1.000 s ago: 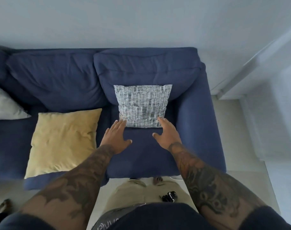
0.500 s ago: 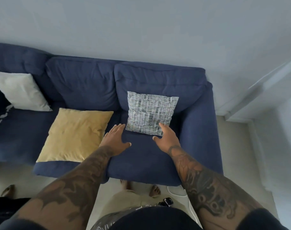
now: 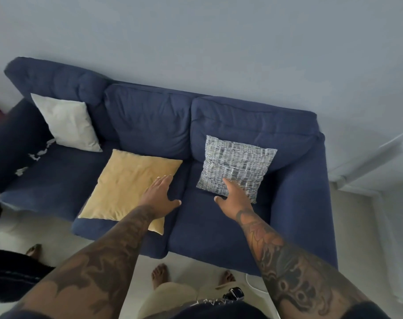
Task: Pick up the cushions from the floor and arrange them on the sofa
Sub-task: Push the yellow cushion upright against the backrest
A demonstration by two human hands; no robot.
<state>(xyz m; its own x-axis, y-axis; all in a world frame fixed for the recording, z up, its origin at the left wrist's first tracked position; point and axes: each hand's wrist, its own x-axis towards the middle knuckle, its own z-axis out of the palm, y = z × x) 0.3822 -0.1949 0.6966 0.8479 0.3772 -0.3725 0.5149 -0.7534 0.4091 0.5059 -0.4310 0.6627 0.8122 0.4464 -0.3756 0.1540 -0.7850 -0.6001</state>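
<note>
- Blue sofa (image 3: 218,229) against pale wall: holds white cushion (image 3: 67,123), yellow cushion (image 3: 127,187), patterned cushion (image 3: 237,164).
- Left hand (image 3: 160,194): fingers spread, empty, over yellow cushion's edge.
- Right hand (image 3: 235,199): fingers spread, touching patterned cushion's lower edge.

The long navy-blue fabric sofa (image 3: 299,215) looked matt and softly creased. A square mustard-yellow cloth cushion (image 3: 127,187) appeared smooth and slightly sheened; a square grey-and-white woven-patterned cushion (image 3: 237,164) looked textured; a white cloth cushion (image 3: 67,123) looked plain and matt.
</note>
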